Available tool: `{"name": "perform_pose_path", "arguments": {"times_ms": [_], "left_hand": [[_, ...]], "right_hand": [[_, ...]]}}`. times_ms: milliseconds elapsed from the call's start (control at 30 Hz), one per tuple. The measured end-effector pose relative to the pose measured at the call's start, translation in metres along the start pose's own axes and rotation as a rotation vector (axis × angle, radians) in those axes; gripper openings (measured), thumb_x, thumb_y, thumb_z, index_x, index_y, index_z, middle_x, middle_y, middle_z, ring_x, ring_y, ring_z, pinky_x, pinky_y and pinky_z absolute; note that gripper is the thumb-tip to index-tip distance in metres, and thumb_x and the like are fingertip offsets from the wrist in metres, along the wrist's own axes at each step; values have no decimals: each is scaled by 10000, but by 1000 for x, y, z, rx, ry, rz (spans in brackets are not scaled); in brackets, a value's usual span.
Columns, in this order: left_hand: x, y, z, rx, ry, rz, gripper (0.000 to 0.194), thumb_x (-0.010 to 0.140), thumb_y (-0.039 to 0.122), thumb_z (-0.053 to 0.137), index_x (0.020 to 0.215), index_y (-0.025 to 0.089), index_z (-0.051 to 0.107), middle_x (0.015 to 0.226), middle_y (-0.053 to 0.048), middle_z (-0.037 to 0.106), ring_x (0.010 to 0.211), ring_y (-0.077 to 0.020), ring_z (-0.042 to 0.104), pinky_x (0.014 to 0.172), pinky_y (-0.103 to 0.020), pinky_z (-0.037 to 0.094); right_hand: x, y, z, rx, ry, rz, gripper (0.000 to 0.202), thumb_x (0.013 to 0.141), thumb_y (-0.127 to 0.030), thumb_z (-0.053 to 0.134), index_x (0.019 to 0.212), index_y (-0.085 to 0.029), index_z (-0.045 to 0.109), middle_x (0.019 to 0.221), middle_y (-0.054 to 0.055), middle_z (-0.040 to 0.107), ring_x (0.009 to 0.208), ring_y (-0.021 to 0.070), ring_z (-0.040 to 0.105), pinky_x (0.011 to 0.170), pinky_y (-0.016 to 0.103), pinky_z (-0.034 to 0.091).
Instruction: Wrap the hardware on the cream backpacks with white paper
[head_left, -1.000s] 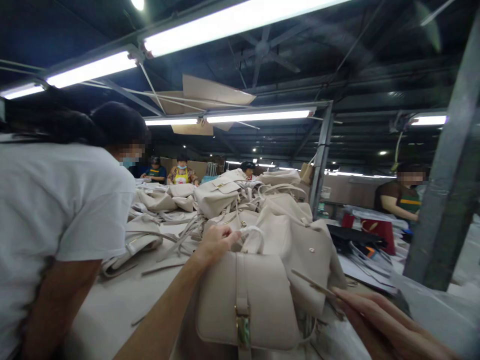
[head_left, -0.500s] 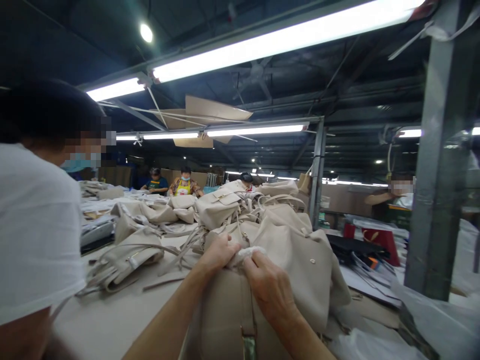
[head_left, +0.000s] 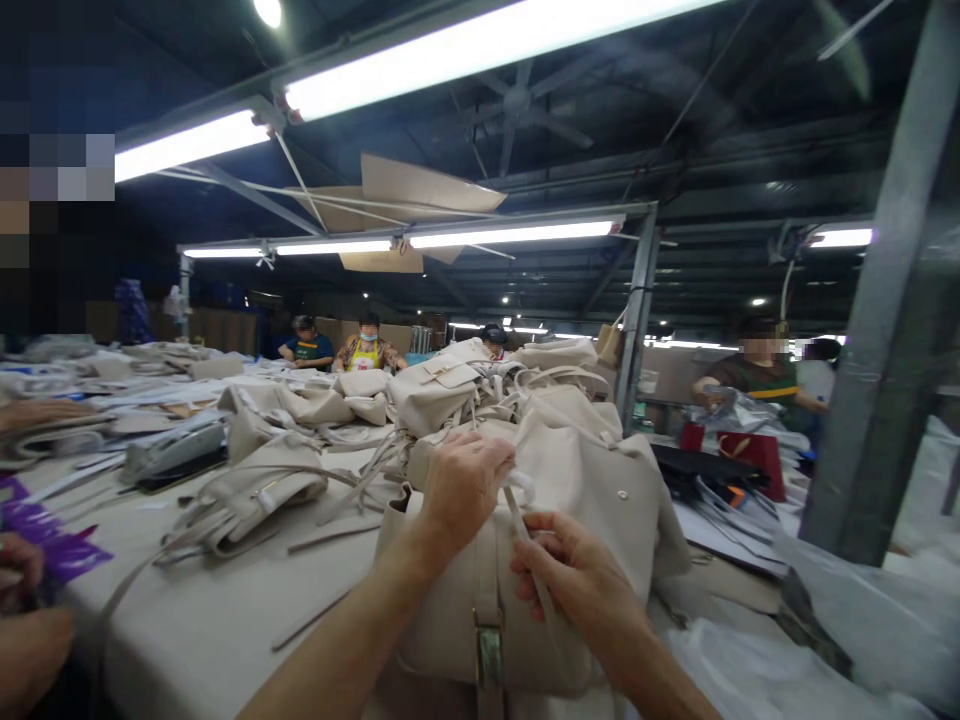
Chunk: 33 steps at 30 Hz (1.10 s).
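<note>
A beige handbag (head_left: 442,620) stands upright before me, with a strap and a metal-coloured buckle plate (head_left: 489,655) down its front. Over its top, my left hand (head_left: 469,490) is closed at a tuft of white wrapping (head_left: 523,485), its fingertips partly hidden. Just right of and below it, my right hand (head_left: 574,565) pinches a narrow beige strap (head_left: 517,515) between thumb and fingers. This strap runs up toward the left hand and hangs down across the bag's front.
Several beige bags (head_left: 435,390) lie heaped behind, with another bag (head_left: 259,495) to the left. Clear plastic (head_left: 750,670) lies at the right near a metal post (head_left: 862,330). At the left edge, a co-worker's hands appear beside purple plastic (head_left: 49,535).
My right hand has left the white wrapping, moved slightly right and down, and now holds the narrow strap. My left hand has shifted right, onto the wrapping. The co-worker at left has moved mostly out of view.
</note>
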<state>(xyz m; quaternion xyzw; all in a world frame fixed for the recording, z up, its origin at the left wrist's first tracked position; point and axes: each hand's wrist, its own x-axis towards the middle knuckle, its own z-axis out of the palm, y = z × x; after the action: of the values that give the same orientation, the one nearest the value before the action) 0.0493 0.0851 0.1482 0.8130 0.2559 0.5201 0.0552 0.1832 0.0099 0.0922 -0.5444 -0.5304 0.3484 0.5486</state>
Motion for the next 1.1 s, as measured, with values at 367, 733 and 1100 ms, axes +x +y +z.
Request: {"name": "perform_pose_path", "arguments": {"times_ms": [367,733,1100], "left_hand": [[-77,5,1,-146,175,224,183,875,29,551,846,195,622,988,-45,702,926,-143,669,855,-223,520],[-98,14,0,-74,187,91,195,889,81,523,844,208,662,940,-60,682,887,-169,664,811,-252,527],[-74,17,1,-699,198,-499,132,733,251,685,669,178,594,652,18,578,606,-133,591,604,-248,498]], "right_hand": [[-17,-3,2,106,-255,133,349,681,-499,717,751,-177,601,607,-33,619,572,123,601,522,226,493],[-20,-8,-2,59,-197,-18,157,615,-267,634,728,-165,674,619,-33,584,574,103,507,440,173,361],[-18,-7,12,69,-106,-9,199,602,-304,665,747,-166,656,498,-67,525,443,69,396,375,178,234]]}}
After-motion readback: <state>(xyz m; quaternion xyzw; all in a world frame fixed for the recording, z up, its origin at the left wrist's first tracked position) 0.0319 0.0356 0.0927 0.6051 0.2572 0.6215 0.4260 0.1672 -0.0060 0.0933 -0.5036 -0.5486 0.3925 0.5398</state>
